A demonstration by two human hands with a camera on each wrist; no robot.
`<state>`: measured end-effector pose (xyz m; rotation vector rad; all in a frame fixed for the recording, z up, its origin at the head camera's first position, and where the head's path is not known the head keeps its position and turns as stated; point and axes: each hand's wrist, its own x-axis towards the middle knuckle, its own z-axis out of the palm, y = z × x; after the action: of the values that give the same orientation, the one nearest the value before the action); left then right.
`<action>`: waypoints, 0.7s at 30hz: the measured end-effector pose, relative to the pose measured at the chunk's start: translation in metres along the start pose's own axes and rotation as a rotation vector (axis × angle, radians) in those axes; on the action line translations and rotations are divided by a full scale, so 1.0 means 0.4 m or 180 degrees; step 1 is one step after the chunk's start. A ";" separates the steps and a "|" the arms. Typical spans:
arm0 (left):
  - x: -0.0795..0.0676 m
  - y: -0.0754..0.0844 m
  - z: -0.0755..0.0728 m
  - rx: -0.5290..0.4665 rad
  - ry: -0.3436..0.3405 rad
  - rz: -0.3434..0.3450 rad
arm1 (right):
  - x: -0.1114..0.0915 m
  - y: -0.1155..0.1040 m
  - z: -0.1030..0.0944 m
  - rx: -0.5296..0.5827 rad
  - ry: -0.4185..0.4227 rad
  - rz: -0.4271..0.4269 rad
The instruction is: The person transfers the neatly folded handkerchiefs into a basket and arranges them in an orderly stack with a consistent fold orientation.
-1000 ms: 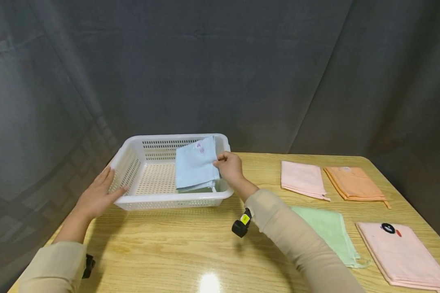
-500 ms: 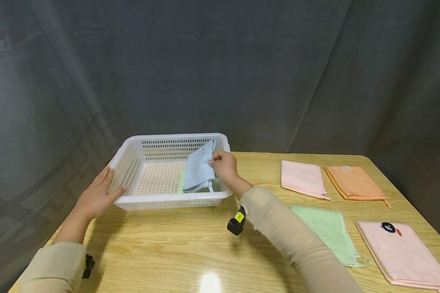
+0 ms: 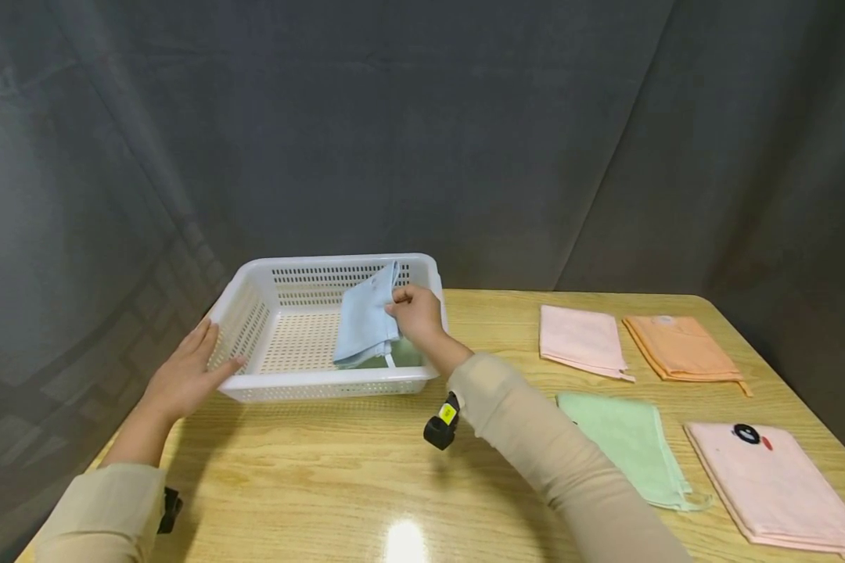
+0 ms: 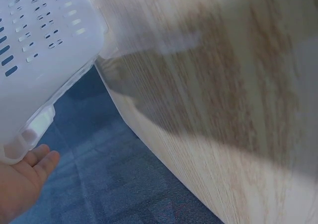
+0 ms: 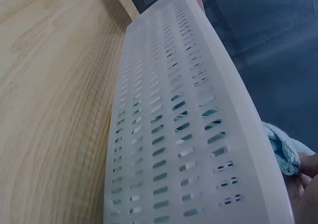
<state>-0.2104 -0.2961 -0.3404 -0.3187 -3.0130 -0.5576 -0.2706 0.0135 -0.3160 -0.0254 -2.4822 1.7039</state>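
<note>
My right hand (image 3: 419, 315) pinches the right edge of a folded light-blue towel (image 3: 366, 317) inside a white perforated plastic basket (image 3: 324, 378). The towel is tilted, its white loop hanging low. Part of a green cloth (image 3: 408, 354) shows beneath it on the basket floor. In the right wrist view, bunched blue towel (image 5: 282, 147) appears by my fingertips, beyond the basket wall (image 5: 164, 114). With fingers extended, my left hand (image 3: 186, 375) rests against the basket's left rim. The left wrist view has that hand (image 4: 22, 184) at the basket's corner, partly cut off.
To the right on the wooden table (image 3: 310, 469) lie a folded pink towel (image 3: 580, 340), an orange towel (image 3: 681, 349), a green towel (image 3: 623, 446) and a larger pink towel (image 3: 782, 485) with an eye design. A dark curtain (image 3: 408, 141) hangs behind.
My right hand has moved left over the basket. The blue towel swung rightward and turned more edge-on, then shifted back left. The left hand has stayed at the rim.
</note>
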 end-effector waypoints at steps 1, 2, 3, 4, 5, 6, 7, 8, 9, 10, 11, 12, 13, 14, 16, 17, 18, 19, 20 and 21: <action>0.000 0.000 0.000 0.0000 0.0002 0.0002 | -0.001 0.000 0.002 0.0026 -0.0015 0.0018; 0.000 0.000 0.000 0.0002 0.0003 0.0004 | -0.001 0.000 0.004 0.0045 -0.0028 0.0031; 0.000 0.000 0.001 0.0003 0.0006 0.0007 | -0.002 0.000 0.006 0.0065 -0.0037 0.0041; 0.000 0.000 0.001 0.0008 0.0010 0.0008 | -0.003 0.001 0.008 0.0075 -0.0044 0.0046; 0.000 0.000 0.001 0.0004 0.0012 0.0010 | -0.003 0.001 0.010 0.0087 -0.0049 0.0051; 0.000 0.001 0.001 -0.0003 0.0011 0.0012 | -0.003 0.003 0.012 0.0099 -0.0049 0.0049; -0.001 0.000 0.001 -0.0007 0.0012 0.0012 | -0.003 0.004 0.014 0.0107 -0.0048 0.0044; -0.001 0.000 0.001 -0.0007 0.0021 0.0011 | -0.003 0.005 0.016 0.0118 -0.0053 0.0047; -0.001 0.000 0.001 -0.0007 0.0026 0.0011 | -0.003 0.006 0.018 0.0126 -0.0054 0.0052; -0.001 0.000 0.001 -0.0008 0.0030 0.0009 | -0.003 0.008 0.020 0.0131 -0.0054 0.0049; -0.001 0.000 0.000 -0.0011 0.0033 0.0007 | -0.003 0.010 0.022 0.0136 -0.0055 0.0049; -0.001 -0.001 0.001 -0.0011 0.0040 0.0009 | -0.003 0.011 0.023 0.0143 -0.0054 0.0052; -0.001 -0.001 0.001 -0.0012 0.0043 0.0014 | -0.003 0.012 0.024 0.0153 -0.0057 0.0057; -0.001 -0.001 0.001 -0.0012 0.0047 0.0015 | -0.003 0.012 0.025 0.0155 -0.0053 0.0052; -0.001 -0.001 0.001 -0.0020 0.0053 0.0021 | -0.004 0.014 0.026 0.0164 -0.0041 0.0045; -0.001 -0.001 0.002 -0.0019 0.0056 0.0026 | -0.004 0.014 0.027 0.0168 -0.0035 0.0044; 0.000 -0.001 0.002 -0.0013 0.0057 0.0029 | -0.004 0.015 0.027 0.0173 -0.0026 0.0039; 0.000 -0.002 0.003 -0.0008 0.0052 0.0026 | -0.004 0.016 0.027 0.0176 -0.0014 0.0032; 0.000 -0.002 0.003 0.0000 0.0054 0.0021 | -0.003 0.018 0.027 0.0174 -0.0005 0.0029; 0.000 -0.002 0.004 -0.0007 0.0043 0.0016 | -0.003 0.019 0.027 0.0166 -0.0002 0.0035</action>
<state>-0.2106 -0.2965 -0.3421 -0.3210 -2.9980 -0.5604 -0.2712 0.0061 -0.3272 -0.0333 -2.4412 1.7725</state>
